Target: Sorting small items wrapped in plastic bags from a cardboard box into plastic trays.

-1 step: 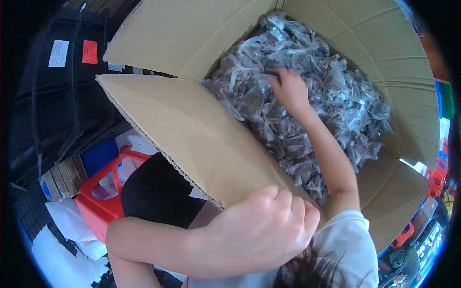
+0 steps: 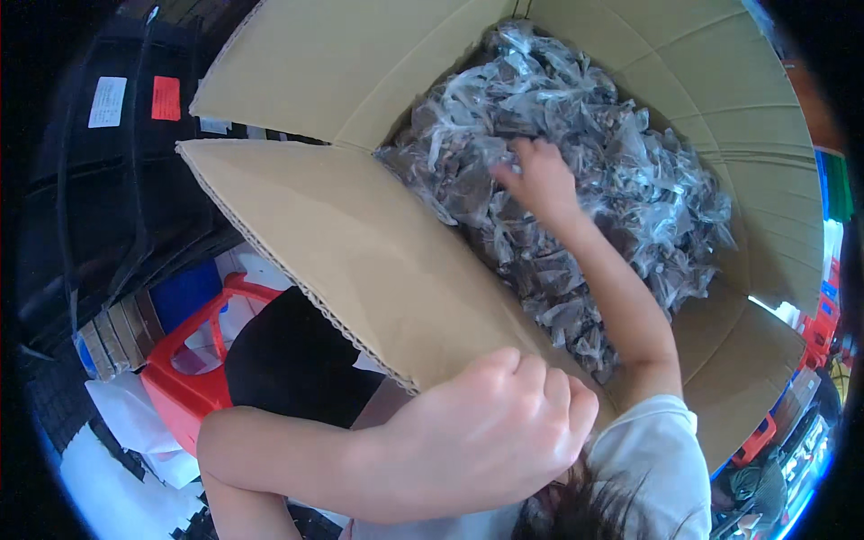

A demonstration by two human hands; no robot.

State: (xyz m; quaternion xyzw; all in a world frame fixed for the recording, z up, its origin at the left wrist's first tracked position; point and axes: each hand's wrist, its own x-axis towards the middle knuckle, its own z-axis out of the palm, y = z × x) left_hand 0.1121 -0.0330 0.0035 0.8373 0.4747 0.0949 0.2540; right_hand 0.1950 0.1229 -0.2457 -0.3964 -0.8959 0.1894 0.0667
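A large cardboard box stands before me with its flaps up. Many small clear plastic bags with dark contents, too small to make out, lie heaped inside. Over the heap reaches my right hand, thumb and fingers apart, the fingertips at the bags near the middle; nothing shows in its grasp. Closer to me, my left hand is closed in a fist at the edge of the near flap, knuckles up. Its fingertips are hidden, and the flap's edge runs under it.
At the left stands a red plastic chair beside stacked flat cardboard and a white bag. A tall black-covered stack bearing white and red labels rises behind. More red chairs are at the far right.
My right hand has shifted slightly down and toward me over the bags, its thumb spreading further left. My left hand stays at the flap.
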